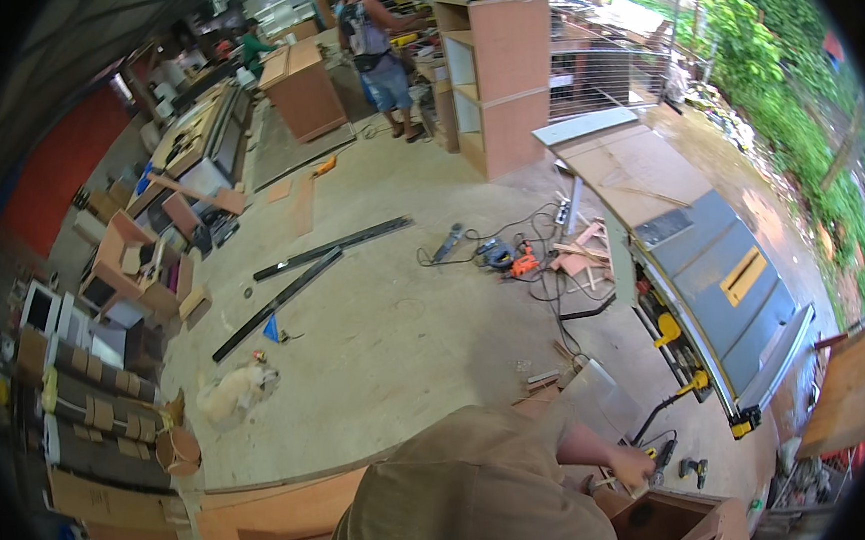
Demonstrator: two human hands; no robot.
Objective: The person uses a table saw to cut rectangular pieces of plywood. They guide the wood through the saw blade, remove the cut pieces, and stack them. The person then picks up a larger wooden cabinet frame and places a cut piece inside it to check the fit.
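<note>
Neither my left hand nor my right hand can be made out. Directly below, a person in a brown shirt [454, 509] is bent over a plywood cabinet [686, 523], head hidden. This person's hand [632, 465] reaches beside a dark power tool [663, 455]; whether it holds anything is too small to tell. A drill [695, 470] stands on the floor to the right. Plywood panels [268, 500] lie at the lower left.
Table saw [703, 271] at right. Power tools [497, 255], cords and offcuts [582, 259] on the floor. Two black rails [275, 311] and a pale dog [231, 394] at centre-left. Two other people [378, 58] [254, 47] among cabinets [502, 115] at the back. Stacked boards [102, 424] at left.
</note>
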